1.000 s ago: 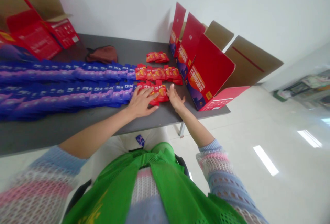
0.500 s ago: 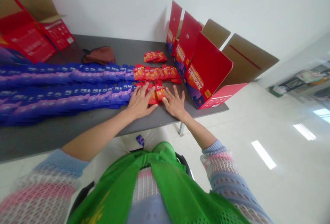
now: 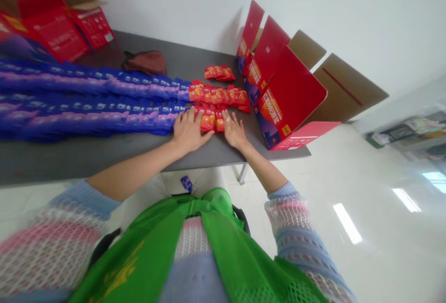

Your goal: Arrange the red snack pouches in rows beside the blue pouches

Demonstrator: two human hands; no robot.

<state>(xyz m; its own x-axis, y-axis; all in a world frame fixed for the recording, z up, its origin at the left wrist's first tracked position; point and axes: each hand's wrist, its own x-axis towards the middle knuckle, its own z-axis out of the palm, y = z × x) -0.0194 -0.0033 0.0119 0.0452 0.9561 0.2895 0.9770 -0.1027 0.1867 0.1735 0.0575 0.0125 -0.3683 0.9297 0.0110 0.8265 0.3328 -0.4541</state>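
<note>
Short red-and-orange pouches lie overlapped in the near row on the grey table, between my two hands. My left hand rests on the left part of these pouches, where they meet the blue-and-purple pouches. Its fingers are stretched forward and its thumb points right. My right hand lies flat against the right end of the near red row, fingers extended. Behind it, a second row of red pouches continues the far blue row. Neither hand grasps a pouch; what lies under the left fingers is partly hidden.
Open red cartons stand along the table's right end. Another open red carton is at the back left. A brown cloth pouch and a small red pouch stack lie behind the rows. One blue packet is below the table.
The camera view has shifted slightly. Against the pouches, both hands have slid a little left, and the right hand's fingers have drawn closer together.
</note>
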